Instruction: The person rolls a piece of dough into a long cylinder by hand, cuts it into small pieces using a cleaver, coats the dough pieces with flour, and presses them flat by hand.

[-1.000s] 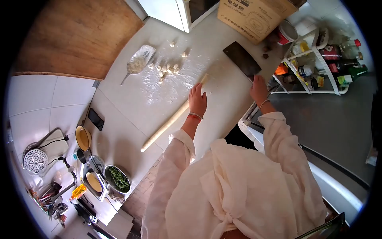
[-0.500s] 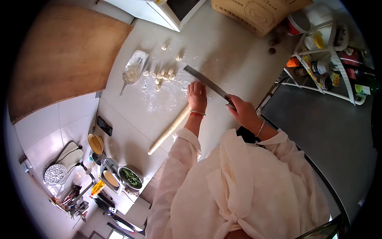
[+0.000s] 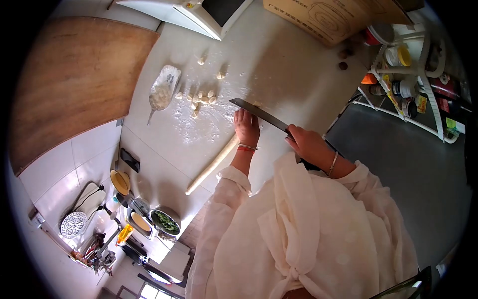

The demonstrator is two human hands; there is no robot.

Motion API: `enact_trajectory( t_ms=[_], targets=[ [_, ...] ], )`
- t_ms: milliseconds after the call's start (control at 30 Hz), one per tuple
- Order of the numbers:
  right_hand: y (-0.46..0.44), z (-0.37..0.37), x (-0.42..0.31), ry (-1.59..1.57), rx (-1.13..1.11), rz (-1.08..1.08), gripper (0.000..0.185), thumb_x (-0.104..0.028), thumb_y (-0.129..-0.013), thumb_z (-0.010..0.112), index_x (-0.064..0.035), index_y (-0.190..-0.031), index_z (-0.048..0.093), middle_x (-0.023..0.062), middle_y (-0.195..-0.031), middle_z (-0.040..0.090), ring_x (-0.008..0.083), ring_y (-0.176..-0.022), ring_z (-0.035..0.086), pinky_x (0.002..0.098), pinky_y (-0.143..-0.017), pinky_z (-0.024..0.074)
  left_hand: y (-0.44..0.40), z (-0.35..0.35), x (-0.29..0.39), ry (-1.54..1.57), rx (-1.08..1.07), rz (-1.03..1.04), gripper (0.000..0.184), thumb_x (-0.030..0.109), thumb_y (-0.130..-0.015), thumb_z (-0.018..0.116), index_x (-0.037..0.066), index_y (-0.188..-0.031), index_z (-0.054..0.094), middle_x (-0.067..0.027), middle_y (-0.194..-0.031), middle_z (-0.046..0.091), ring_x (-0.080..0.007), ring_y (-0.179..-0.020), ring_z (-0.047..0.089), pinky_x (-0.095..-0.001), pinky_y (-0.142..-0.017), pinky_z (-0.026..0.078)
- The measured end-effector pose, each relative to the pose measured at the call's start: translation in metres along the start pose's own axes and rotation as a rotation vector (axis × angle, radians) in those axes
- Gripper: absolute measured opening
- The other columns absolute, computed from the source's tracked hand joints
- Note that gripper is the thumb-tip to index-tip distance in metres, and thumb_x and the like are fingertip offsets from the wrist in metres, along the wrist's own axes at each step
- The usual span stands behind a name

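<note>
Pale and broad, the counter (image 3: 159,149) is spread beneath the work, its middle dusted with flour (image 3: 199,128). Over the upper part of the roll (image 3: 214,167) of dough, the fingers of the left hand (image 3: 246,128) are curled close together; the dough is hidden there, so how tightly it is gripped cannot be told — it seems to be steadied more than squeezed. By the right hand (image 3: 311,145), closed firmly, the handle of the cleaver (image 3: 264,117) is held. Its blade is set slantwise just beyond the left fingertips, which are bent, perhaps to be kept clear of it. Only a narrow strip of the blade is shown, so the edge is probably turned down; whether the dough is touched cannot be seen. The roll's long tail is left lying on the counter towards the near left, apparently out of the blade's way.

Farther off, dough pieces (image 3: 212,100) are scattered on the flour, likely so that sticking is avoided. Beside them a scoop (image 3: 162,94) is laid, seemingly for easy reach. Well apart, left of the flour, the phone (image 3: 130,160) and greens (image 3: 166,223) are placed — presumably for cleanliness.
</note>
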State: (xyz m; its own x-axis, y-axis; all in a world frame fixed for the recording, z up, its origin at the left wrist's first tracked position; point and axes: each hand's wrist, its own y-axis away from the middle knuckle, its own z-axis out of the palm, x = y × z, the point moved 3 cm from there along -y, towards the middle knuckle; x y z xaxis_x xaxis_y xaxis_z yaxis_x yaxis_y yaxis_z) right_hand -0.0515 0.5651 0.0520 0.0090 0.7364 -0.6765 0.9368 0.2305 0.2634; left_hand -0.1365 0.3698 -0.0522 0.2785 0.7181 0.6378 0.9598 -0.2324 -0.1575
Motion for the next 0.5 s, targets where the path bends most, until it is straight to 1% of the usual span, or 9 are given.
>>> enact_trajectory(
  t_ms=[167,233,300,333,400,433,500],
  targets=[
    [-0.028,0.014,0.003,-0.022,-0.038,0.032,0.026,-0.025,-0.097,0.058,-0.0032,-0.105,0.047,0.0184,-0.078,0.064,0.0402,-0.070,0.064,0.0504,-0.061,0.0503,-0.001,-0.005,0.002,0.026,0.003,0.033,0.023,-0.001,-0.081,0.063,0.005,-0.104,0.064,-0.0131,-0.099,0.061,-0.0367,-0.095,0.054,-0.0466,-0.085,0.046],
    [-0.040,0.019,0.011,-0.047,-0.014,0.031,0.026,-0.025,-0.096,0.060,-0.0030,-0.104,0.047,0.0196,-0.078,0.064,0.0420,-0.071,0.063,0.0513,-0.062,0.0491,-0.001,-0.005,0.006,0.021,0.014,0.027,0.022,0.000,-0.082,0.063,0.005,-0.103,0.063,-0.0126,-0.097,0.062,-0.0355,-0.094,0.055,-0.0455,-0.085,0.046],
    [-0.048,0.023,0.017,-0.065,0.031,0.014,0.028,-0.024,-0.095,0.063,-0.0027,-0.103,0.047,0.0208,-0.078,0.063,0.0447,-0.072,0.061,0.0515,-0.063,0.0469,0.002,-0.008,0.009,0.119,0.090,-0.070,0.018,0.001,-0.083,0.064,0.005,-0.101,0.063,-0.0120,-0.098,0.062,-0.0341,-0.095,0.055,-0.0439,-0.085,0.046],
    [-0.050,0.020,0.020,-0.061,0.054,0.018,0.027,-0.025,-0.095,0.062,-0.0030,-0.102,0.048,0.0207,-0.078,0.063,0.0441,-0.073,0.062,0.0521,-0.063,0.0479,0.002,-0.008,0.009,0.169,0.128,-0.116,0.017,0.002,-0.083,0.064,0.005,-0.100,0.063,-0.0117,-0.098,0.062,-0.0334,-0.096,0.056,-0.0431,-0.086,0.046],
    [-0.051,0.010,0.022,-0.052,0.091,0.026,0.026,-0.026,-0.096,0.061,-0.0037,-0.100,0.048,0.0206,-0.078,0.065,0.0430,-0.075,0.063,0.0531,-0.065,0.0499,0.005,-0.006,0.010,0.138,0.120,-0.161,0.023,0.001,-0.082,0.065,0.007,-0.104,0.064,-0.0110,-0.103,0.063,-0.0331,-0.100,0.055,-0.0437,-0.090,0.045],
    [-0.049,0.004,0.022,-0.102,0.084,0.071,0.028,-0.027,-0.095,0.062,-0.0035,-0.100,0.048,0.0204,-0.079,0.065,0.0433,-0.075,0.063,0.0527,-0.066,0.0497,0.009,-0.006,0.011,0.122,0.113,-0.190,0.027,0.000,-0.081,0.066,0.008,-0.107,0.064,-0.0106,-0.106,0.063,-0.0330,-0.102,0.055,-0.0440,-0.092,0.045],
    [-0.040,-0.006,0.014,-0.133,0.041,0.065,0.028,-0.027,-0.095,0.062,-0.0032,-0.099,0.049,0.0199,-0.079,0.065,0.0433,-0.075,0.063,0.0523,-0.066,0.0494,0.013,-0.006,0.014,0.112,0.130,-0.148,0.023,0.000,-0.081,0.067,0.006,-0.103,0.062,-0.0114,-0.103,0.063,-0.0339,-0.100,0.055,-0.0443,-0.091,0.045]
  ],
)
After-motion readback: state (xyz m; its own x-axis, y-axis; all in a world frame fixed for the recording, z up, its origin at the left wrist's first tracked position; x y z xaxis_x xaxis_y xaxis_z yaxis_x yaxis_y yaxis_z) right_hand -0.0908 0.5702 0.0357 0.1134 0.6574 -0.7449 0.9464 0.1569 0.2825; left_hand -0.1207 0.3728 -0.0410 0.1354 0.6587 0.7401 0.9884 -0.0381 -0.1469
